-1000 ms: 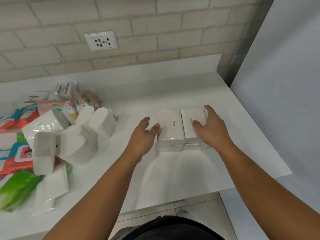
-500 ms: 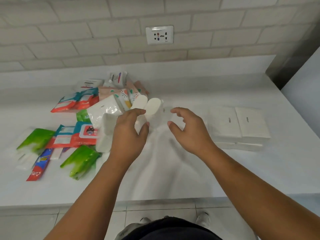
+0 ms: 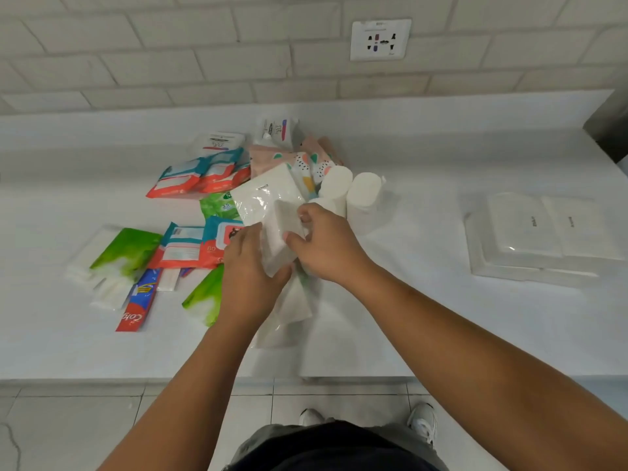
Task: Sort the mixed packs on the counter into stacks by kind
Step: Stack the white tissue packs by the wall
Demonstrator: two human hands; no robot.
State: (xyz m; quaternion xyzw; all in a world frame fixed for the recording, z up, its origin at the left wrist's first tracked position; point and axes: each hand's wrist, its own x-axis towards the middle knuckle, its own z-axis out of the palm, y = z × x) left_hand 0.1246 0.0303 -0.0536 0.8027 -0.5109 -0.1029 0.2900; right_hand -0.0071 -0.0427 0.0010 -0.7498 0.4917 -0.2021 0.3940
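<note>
Hands left white stack, frame right, for mixed pile at centre. Left hand and right hand both curled round white tissue pack; likely next for that stack.

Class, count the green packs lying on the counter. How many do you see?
3. One green pack lies at the pile's left, one by the left hand, one under the large white pack. Others may be hidden underneath.

Red box, near left on the desk, reads "Colg". Red-teal pack shows "80"; green pack shows "15".
</note>
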